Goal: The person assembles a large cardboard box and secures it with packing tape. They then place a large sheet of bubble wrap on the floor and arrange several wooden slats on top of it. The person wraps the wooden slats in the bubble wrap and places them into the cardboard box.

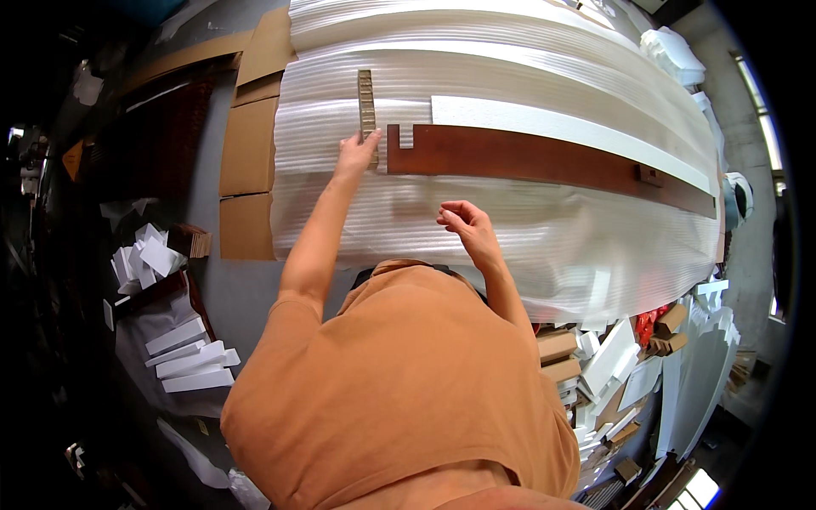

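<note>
My left hand grips the near end of a narrow brownish strip with a ribbed, honeycomb-like edge; it looks like honeycomb cardboard and points away from me. Just right of it lies a long reddish-brown wooden board with a square notch cut near its left end. A small dark block or slot shows toward the board's right end. Along the board's far side runs a long white board or foam strip. My right hand hovers nearer to me, fingers loosely bent and apart, with nothing visible in them.
White ribbed foam sheeting covers the work surface. Folded cardboard borders it on the left. White blocks are piled at lower left. White pieces and cardboard lengths crowd the lower right.
</note>
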`<state>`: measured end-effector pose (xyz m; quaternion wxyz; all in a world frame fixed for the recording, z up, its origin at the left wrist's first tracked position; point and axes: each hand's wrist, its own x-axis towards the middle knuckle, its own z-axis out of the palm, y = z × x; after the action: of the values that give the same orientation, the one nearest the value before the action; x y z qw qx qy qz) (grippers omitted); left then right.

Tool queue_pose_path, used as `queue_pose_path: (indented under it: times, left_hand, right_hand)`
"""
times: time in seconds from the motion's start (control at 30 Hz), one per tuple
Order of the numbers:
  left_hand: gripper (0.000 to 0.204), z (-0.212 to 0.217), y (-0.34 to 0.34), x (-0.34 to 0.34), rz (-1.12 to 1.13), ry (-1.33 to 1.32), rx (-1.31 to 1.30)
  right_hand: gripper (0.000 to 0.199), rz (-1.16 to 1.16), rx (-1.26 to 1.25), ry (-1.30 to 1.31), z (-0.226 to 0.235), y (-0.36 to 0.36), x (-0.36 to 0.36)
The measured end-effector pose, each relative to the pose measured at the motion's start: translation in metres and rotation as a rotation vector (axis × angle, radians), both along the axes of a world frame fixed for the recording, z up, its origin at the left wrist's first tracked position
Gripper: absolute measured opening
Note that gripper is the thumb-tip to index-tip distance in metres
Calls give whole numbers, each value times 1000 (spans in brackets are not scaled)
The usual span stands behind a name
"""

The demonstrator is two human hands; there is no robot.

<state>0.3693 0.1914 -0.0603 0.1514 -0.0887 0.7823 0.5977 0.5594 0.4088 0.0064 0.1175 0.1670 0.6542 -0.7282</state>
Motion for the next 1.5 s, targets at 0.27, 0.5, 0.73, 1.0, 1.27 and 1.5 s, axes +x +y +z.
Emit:
queue_pose_path:
  times: [0.27, 0.5, 0.73, 1.0, 1.27, 1.5]
  left_hand:
    - [55, -12, 5, 12, -203, -166, -2]
    - [67, -43, 11, -7, -172, -34, -202]
    - [52, 0, 72, -85, -346, 570, -375]
    - [73, -5, 164, -140, -775, 113, -831]
    - [77, -20, 160, -144, -773, 85, -819]
    - [79, -27, 155, -148, -776, 92, -754]
  right_hand:
    - [26, -174, -88, -133, -33, 13, 22]
    - [26, -204, -36, -160, -42, 11, 22]
    - [26, -244, 6, -205, -41, 15, 21]
    - [25, -329, 98, -208, -44, 25, 28]
    - [26, -391, 111, -234, -64, 31, 42]
    - [32, -293, 268, -187, -58, 28, 31]
